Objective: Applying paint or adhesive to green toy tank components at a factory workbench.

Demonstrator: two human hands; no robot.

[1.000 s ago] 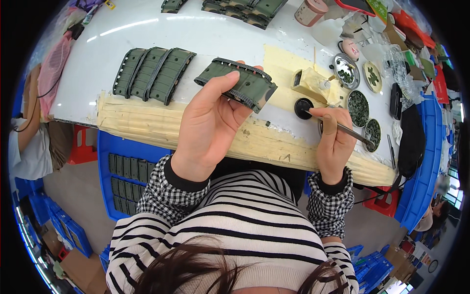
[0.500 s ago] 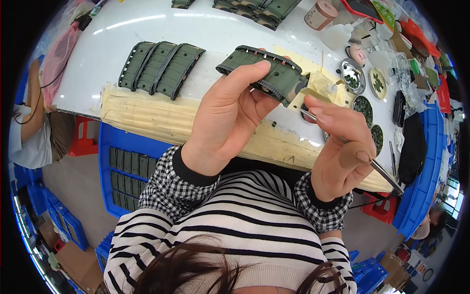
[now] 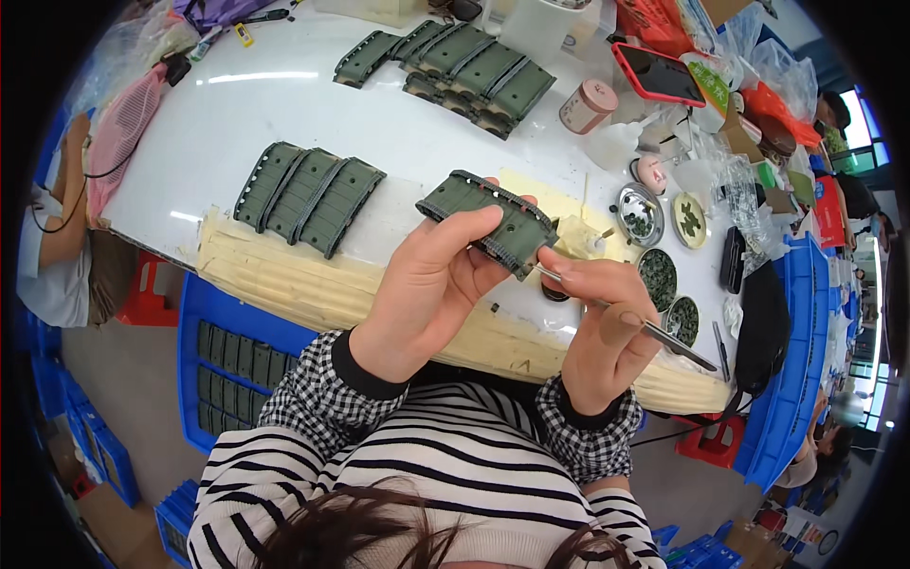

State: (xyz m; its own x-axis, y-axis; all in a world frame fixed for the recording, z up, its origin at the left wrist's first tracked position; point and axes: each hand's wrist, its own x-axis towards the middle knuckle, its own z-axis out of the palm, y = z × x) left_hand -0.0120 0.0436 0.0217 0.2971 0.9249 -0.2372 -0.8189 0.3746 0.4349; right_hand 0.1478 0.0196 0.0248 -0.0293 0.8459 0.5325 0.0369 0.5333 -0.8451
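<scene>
Crates [image 3: 227, 356] of blue plastic sit under the table's near edge at the left, one of them holding rows of dark green parts. Above them the white table [image 3: 284, 104] has a strip of pale padding [image 3: 284, 280] along its front edge. On the table, left of centre, three green ridged pieces [image 3: 308, 197] lie side by side, touching. Farther back, a bigger batch of the same pieces [image 3: 455, 57] is lined up in a row.

The left hand [image 3: 427, 284] is raised over the table edge, thumb and fingers closed around a single green piece [image 3: 488, 223], gripping it by its lower side so that it tilts down to the right. Just to the right, the right hand [image 3: 602, 327] is curled narrowly around metal tweezers [image 3: 626, 318], whose tip touches the lower right end of the held piece. The other end of the tweezers sticks out past the hand to the right.

Beyond the hands, small round dishes [image 3: 654, 275] with tiny dark bits stand near the table's right side. A pink-lidded jar [image 3: 586, 106] and a red phone [image 3: 659, 74] lie farther back, and a black pouch [image 3: 763, 327] rests at the far right edge.
</scene>
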